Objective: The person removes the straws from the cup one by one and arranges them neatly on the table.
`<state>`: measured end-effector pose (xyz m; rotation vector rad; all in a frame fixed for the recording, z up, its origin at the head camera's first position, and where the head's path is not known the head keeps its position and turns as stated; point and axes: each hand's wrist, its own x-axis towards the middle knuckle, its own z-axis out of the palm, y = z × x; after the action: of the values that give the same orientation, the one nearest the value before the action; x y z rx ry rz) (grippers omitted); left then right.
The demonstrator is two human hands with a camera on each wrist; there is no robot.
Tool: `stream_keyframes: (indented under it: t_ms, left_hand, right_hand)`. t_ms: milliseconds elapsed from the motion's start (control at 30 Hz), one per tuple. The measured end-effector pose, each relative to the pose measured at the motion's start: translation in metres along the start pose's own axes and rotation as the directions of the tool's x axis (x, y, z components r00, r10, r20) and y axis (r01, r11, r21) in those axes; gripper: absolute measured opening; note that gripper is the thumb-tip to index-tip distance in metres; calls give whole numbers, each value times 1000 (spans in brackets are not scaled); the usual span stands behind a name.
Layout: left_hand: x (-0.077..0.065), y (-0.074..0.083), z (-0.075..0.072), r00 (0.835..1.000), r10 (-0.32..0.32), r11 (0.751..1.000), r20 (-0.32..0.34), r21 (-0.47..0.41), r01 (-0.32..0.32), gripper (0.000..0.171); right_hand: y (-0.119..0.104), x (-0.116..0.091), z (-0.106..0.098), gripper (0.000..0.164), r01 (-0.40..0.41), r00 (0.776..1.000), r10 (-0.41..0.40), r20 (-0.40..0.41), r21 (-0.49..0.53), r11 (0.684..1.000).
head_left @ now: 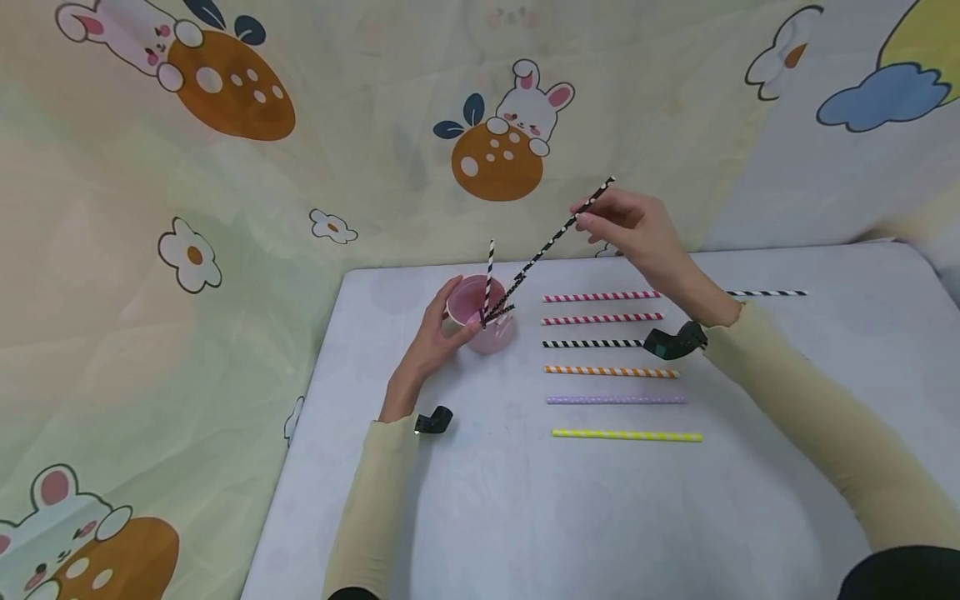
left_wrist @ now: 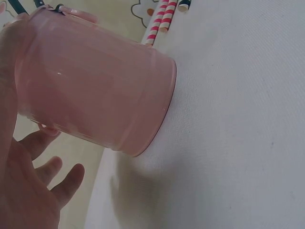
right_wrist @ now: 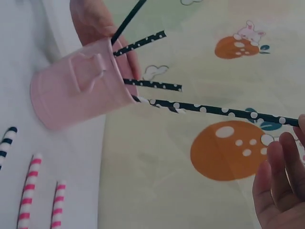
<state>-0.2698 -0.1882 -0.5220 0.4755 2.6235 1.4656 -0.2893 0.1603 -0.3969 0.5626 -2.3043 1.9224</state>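
A small pink bucket (head_left: 497, 340) stands on the left of the table top, held at its side and rim by my left hand (head_left: 429, 343). In the left wrist view, some of that hand's fingers (left_wrist: 69, 183) spread away from the wall. My right hand (head_left: 628, 229) pinches a black straw with white dots (right_wrist: 228, 112) near its upper end. That straw slants down to the bucket's mouth; its lower end is hidden. Other straws poke out over the rim, among them a black-and-white striped one (head_left: 490, 267) and a short-looking dotted one (right_wrist: 140, 43).
Right of the bucket lie paper straws in a column: two red-striped (head_left: 600, 297), one black-striped (head_left: 588, 343), one orange-striped (head_left: 611, 372), one lilac (head_left: 615, 400) and one yellow (head_left: 626, 435). Another black-striped straw (head_left: 772, 292) lies beyond my right wrist. A printed cloth (head_left: 405, 150) hangs behind.
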Motion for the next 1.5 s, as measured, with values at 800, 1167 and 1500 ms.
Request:
stream_keyframes:
  t_ms: [800, 1167, 1500]
  left_hand:
    - [-1, 0, -1, 1000, -7, 1000, -11, 7, 8, 87]
    - [0, 0, 0, 1000, -10, 1000, -1, 17, 10, 89]
    - [0, 0, 0, 1000, -12, 1000, 0, 7, 11, 88]
  right_hand:
    - [-3, -51, -80, 21, 156, 943, 162, 292, -814, 559]
    - [45, -69, -90, 11, 189, 866, 374, 333, -909, 372]
    - [74, -76, -104, 8, 138, 836, 463, 293, -930, 339]
